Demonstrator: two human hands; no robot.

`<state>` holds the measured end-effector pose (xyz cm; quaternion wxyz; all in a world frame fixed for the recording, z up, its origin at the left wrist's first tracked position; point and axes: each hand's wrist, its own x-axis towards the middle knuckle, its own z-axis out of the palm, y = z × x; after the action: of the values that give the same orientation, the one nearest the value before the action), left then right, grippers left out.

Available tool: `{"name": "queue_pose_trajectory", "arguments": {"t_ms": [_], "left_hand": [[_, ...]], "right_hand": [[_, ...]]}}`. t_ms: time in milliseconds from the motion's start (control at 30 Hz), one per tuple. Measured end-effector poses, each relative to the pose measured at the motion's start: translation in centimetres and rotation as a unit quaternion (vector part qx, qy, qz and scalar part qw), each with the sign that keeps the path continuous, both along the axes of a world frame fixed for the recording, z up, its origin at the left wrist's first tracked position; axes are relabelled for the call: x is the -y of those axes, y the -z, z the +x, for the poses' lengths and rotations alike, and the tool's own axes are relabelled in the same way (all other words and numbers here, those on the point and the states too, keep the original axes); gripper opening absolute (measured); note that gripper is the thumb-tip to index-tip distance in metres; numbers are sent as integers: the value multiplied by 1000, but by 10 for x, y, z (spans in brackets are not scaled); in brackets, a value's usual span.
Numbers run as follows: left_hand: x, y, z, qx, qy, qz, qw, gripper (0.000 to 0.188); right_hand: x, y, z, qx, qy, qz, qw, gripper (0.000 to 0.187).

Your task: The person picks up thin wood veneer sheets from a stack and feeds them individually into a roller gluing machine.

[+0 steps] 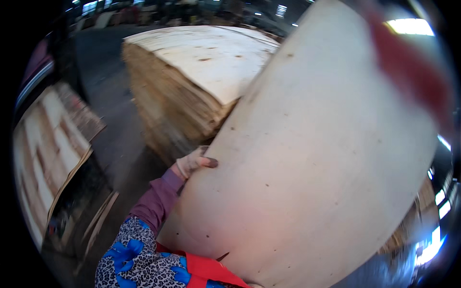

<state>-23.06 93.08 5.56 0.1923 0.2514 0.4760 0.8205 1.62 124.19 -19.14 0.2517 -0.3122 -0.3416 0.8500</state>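
A large pale wood veneer sheet [307,158] with small dark specks fills the middle and right of the view, tilted up and slightly bowed. My left hand [194,162], in a pale glove with a dark thumb tip, is closed on the sheet's left edge. The thumb lies on the near face and the fingers are hidden behind it. My right hand does not show. Beyond the sheet stands a tall stack of veneer sheets [168,86] with rough layered sides, partly covered by the sheet.
On the left lies another batch of veneer [45,158], streaked brown and white, with thin strips [101,216] hanging near it. Dark floor [108,96] runs between the piles. A blurred red thing [408,67] crosses the upper right. More layered wood [408,221] shows at the lower right.
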Motion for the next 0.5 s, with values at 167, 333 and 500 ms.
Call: {"name": "queue_pose_trajectory", "arguments": {"t_ms": [167,333,500], "left_hand": [[5,-32,91,-87,-63,-87,990,47],[4,-61,184,-119,-72,-54,989,41],[10,-79,206,-133,-131,-125,974,38]], "right_hand": [[33,-6,-38,25,-241,16,970,68],[99,-9,-41,31,-433,12,901,68],[162,-30,-60,36,-562,-6,826,68]]}}
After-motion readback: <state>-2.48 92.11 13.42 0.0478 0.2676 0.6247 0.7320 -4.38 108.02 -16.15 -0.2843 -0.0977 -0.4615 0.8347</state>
